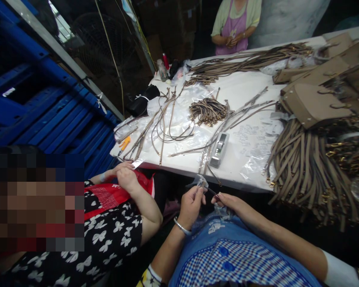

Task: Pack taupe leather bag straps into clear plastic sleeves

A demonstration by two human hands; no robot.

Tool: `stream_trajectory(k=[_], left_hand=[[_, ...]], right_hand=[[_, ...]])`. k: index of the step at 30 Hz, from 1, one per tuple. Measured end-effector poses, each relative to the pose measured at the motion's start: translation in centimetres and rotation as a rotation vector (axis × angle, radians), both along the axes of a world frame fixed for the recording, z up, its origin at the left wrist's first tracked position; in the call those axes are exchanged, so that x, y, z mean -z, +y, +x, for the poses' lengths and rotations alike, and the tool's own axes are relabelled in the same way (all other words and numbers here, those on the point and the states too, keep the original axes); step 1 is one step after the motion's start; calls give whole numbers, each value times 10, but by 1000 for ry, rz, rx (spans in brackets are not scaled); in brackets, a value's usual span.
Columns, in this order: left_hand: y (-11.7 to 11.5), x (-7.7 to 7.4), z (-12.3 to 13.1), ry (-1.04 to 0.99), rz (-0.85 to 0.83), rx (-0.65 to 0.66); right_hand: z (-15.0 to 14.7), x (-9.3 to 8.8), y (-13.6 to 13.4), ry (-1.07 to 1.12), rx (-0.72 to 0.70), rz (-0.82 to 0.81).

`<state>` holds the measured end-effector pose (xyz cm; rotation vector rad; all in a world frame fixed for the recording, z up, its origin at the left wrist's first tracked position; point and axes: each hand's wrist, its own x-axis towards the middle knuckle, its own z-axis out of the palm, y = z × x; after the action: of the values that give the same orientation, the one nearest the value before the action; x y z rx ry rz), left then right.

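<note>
My left hand (192,204), a bangle on its wrist, is closed on a thin strap partly covered by clear plastic film (202,181). Close by on the right, the fingers of my right hand (229,200) pinch a dark strap end (213,193) that reaches across towards the left hand. Both hands are just in front of the table edge, above a blue apron (203,255). Past them on the table lies a grey tape dispenser or similar device (219,149), beside long taupe straps (191,150).
A thick pile of straps with gold clasps (302,163) and taupe bag pieces (317,99) fills the table's right side. A coiled strap bundle (208,111) lies mid-table. Orange-handled snips (125,142) lie left. A co-worker (113,235) sits close left; another person (235,28) stands behind the table.
</note>
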<state>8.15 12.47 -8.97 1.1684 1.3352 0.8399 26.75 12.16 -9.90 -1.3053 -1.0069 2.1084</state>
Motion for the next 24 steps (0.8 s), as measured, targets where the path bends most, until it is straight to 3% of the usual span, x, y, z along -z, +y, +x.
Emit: stream_trajectory(k=[9, 24], left_hand=[[3, -2, 0, 94, 78, -48], [1, -4, 8, 79, 74, 22]], right_hand=[[4, 3, -2, -42, -32, 27], [1, 4, 1, -14, 66, -12]])
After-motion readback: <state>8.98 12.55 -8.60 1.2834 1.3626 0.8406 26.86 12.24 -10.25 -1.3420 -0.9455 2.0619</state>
